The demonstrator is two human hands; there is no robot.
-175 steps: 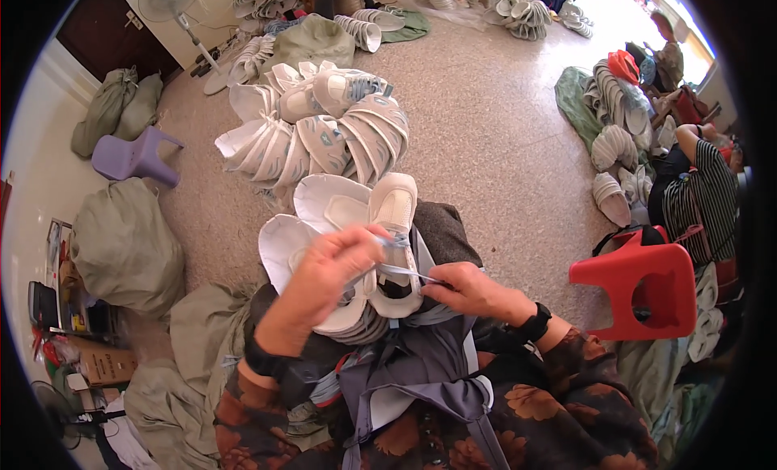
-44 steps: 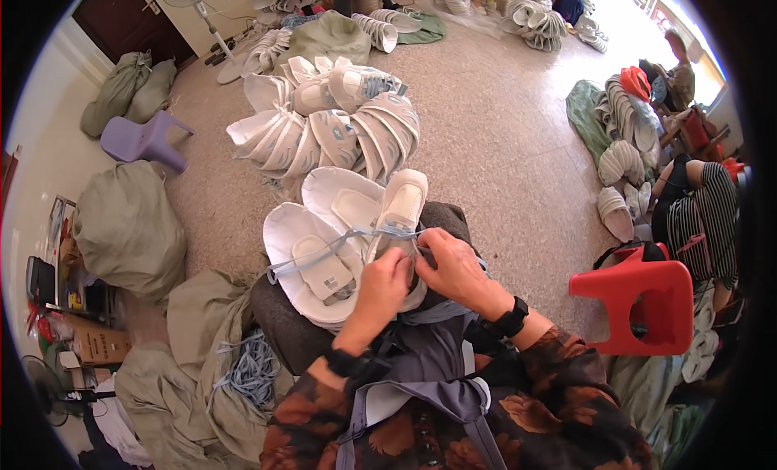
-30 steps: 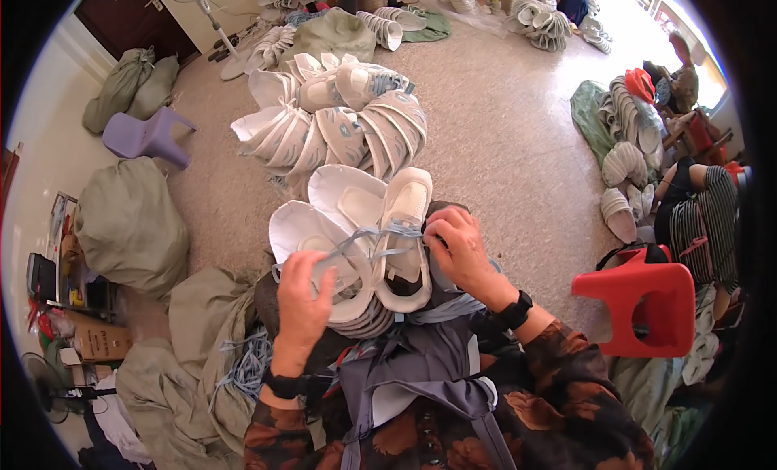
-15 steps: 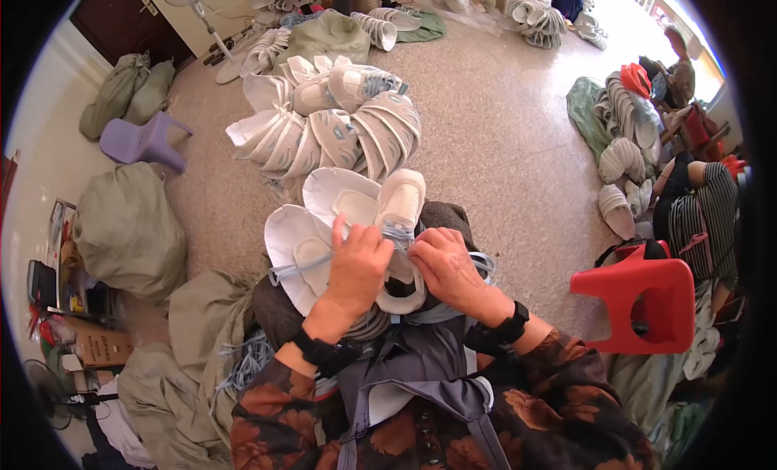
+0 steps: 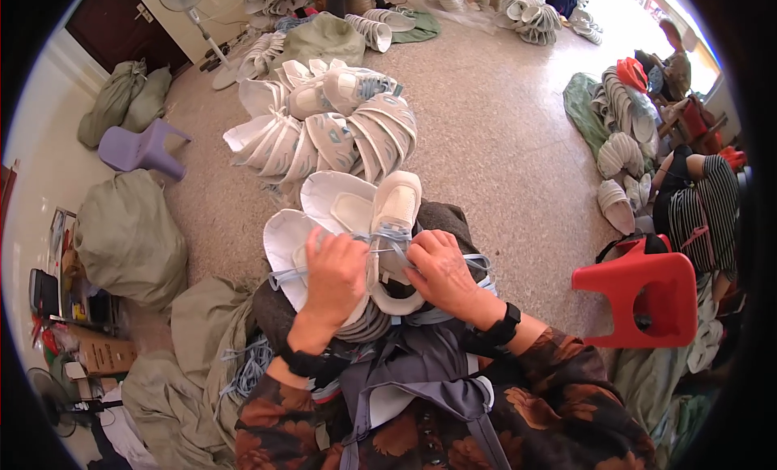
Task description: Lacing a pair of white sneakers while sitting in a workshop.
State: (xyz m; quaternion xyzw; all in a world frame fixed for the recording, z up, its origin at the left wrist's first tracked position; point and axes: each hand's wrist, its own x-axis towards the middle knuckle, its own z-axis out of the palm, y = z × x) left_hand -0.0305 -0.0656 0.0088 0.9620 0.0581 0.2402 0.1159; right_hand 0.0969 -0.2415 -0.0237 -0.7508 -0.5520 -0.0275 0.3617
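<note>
Lacing step in progress on the white sneaker (image 5: 394,219), which is lying upper-side up on the person's lap, toe pointing away, on top of a small stack of white shoes (image 5: 312,227) showing their insoles and soles.

Left hand (image 5: 336,272) is sitting just left of the sneaker, fingers curled down over the neighbouring shoe and onto the pale blue lace (image 5: 285,274) trailing out to the left of the sneaker. Looks like it's pinching the lace, but the fingertips are hidden, so I cannot tell for certain. Right hand (image 5: 443,269) is just right of the sneaker, clenched with the knuckles up, gripping the other lace end at the eyelet area; more lace is looping out past its wrist.

How to do it well, my read:
- keep the sneaker pinned against the stack so it isn't rolling while pulling
- pull both ends evenly, so the crossings are sitting flat, not twisted
- keep slack short near the eyelets; loose loops right of the sneaker could snag on the wrist band
- watch the stack under the sneaker, it could slide off the lap

Beyond the sneaker's toe: big heap of finished shoes (image 5: 324,122) on the floor. Far right of the sneaker: red plastic stool (image 5: 647,296). Far left: stuffed grey-green sack (image 5: 129,235).
</note>
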